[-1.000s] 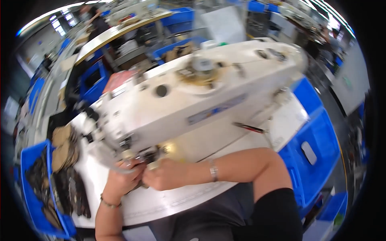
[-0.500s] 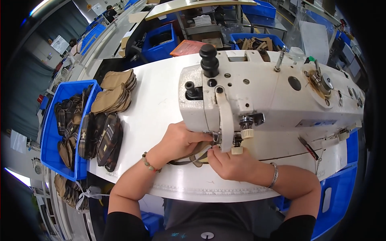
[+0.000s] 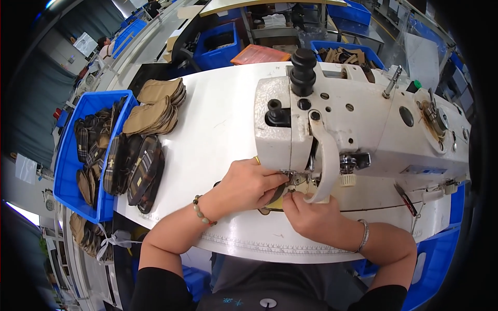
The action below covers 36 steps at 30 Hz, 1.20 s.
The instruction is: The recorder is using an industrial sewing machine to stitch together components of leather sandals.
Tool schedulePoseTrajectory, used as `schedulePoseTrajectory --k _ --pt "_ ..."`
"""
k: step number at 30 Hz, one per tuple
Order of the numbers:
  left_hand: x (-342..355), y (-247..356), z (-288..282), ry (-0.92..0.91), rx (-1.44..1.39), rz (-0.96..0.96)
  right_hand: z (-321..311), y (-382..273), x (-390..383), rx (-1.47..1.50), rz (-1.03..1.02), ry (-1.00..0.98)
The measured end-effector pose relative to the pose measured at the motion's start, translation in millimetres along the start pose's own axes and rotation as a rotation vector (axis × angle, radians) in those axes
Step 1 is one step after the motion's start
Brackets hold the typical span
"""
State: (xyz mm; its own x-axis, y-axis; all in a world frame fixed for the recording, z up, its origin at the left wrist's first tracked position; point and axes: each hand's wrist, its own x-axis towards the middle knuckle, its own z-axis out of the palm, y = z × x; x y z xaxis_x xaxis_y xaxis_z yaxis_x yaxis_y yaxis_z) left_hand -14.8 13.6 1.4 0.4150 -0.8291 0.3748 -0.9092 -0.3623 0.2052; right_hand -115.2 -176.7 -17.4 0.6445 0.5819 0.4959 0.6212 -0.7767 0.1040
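Note:
In the middle of the worktable a white sewing machine [image 3: 280, 111] stands over my hands. My left hand [image 3: 248, 187] is closed by the presser foot, its fingers pressing a small fabric piece [image 3: 265, 211] with a dark strip along its edge. Just right of it, my right hand [image 3: 315, 216] pinches thumb and forefinger together at the piece's edge, in front of the needle. Most of the piece is hidden under my fingers and the machine head.
Left on the white table [image 3: 207, 124] lie a stack of tan fabric pieces [image 3: 150, 116] and several dark plaid pouches [image 3: 145, 179], beside a blue bin [image 3: 78, 202] of more. Red-handled snips [image 3: 405, 199] lie right, by the machine base. Blue bins [image 3: 218, 44] stand behind.
The view has shifted, so the machine sits further right. My left hand has turned and covers more of the fabric piece, whose strip showed more before. My right hand stays at the needle.

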Motion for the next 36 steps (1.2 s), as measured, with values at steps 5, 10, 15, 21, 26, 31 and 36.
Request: schedulePoseTrajectory --k 5,10,15,21,26,31,36 --pt "1.7 -0.1 -1.5 -0.011 -0.046 -0.012 5.6 -2.6 -0.8 0.0 0.027 -0.036" --pt "-1.6 0.8 -0.3 -0.038 -0.054 -0.001 2.8 -4.7 -0.6 0.051 0.045 -0.209" --pt "-2.5 10.5 -3.4 -0.179 -0.033 -0.137 4.6 -4.5 -2.1 0.068 0.021 -0.237" --pt "-2.1 14.0 -3.2 -0.195 0.015 -0.113 4.5 -4.3 0.1 0.083 -0.002 -0.243" --pt "-1.3 14.8 -2.0 -0.18 -0.03 -0.124 8.0 -6.7 -2.7 0.074 0.009 -0.222" --pt "-0.3 12.2 3.4 -0.132 -0.008 -0.121 9.4 -4.4 -0.4 -0.018 0.005 -0.185" --pt "7.8 13.7 -9.8 -0.113 0.081 -0.078 11.3 -0.9 2.4 -0.149 0.019 -0.019"
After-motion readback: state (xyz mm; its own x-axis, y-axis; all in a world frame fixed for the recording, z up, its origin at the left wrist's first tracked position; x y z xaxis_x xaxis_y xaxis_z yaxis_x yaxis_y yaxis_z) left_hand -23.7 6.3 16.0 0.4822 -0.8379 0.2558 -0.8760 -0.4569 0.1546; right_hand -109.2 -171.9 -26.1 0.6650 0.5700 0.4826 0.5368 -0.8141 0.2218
